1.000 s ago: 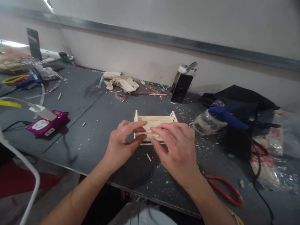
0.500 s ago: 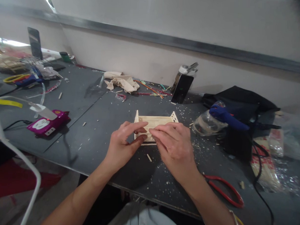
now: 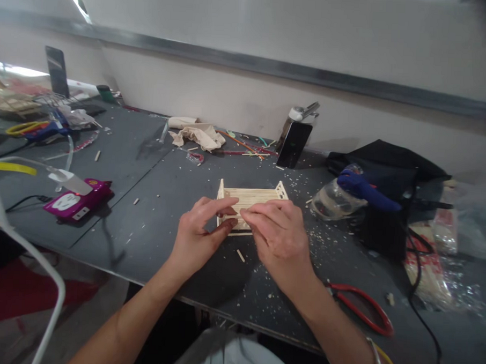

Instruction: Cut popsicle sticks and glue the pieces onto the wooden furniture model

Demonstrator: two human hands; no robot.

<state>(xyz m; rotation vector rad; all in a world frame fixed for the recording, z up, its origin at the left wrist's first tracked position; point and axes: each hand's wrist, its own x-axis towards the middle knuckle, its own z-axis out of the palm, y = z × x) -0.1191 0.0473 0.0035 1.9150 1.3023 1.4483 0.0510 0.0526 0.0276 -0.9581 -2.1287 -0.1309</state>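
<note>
A small bed-shaped model of pale wooden sticks [image 3: 258, 195] stands on the dark table in front of me, with a slatted deck and raised ends. My left hand [image 3: 203, 226] reaches over its left end, thumb and index finger apart; I cannot tell whether the fingertips touch the sticks. At the middle and right of the model is my right hand [image 3: 279, 229], its fingers pinched together at the near side. Whatever lies in that pinch is too small or hidden to make out. One loose stick piece [image 3: 240, 255] lies just in front of the model.
Red-handled pliers [image 3: 362, 308] lie near my right forearm. Right of the model are a clear plastic container [image 3: 333, 199], a blue glue gun [image 3: 367, 190] and a black bag [image 3: 392, 161]. A phone [image 3: 295, 145] leans behind; a purple power strip [image 3: 79, 199] sits left. Wood scraps litter the table.
My right hand has shifted very slightly left, with its pinch kept. The left hand and the model look almost unmoved; the view has turned a touch.
</note>
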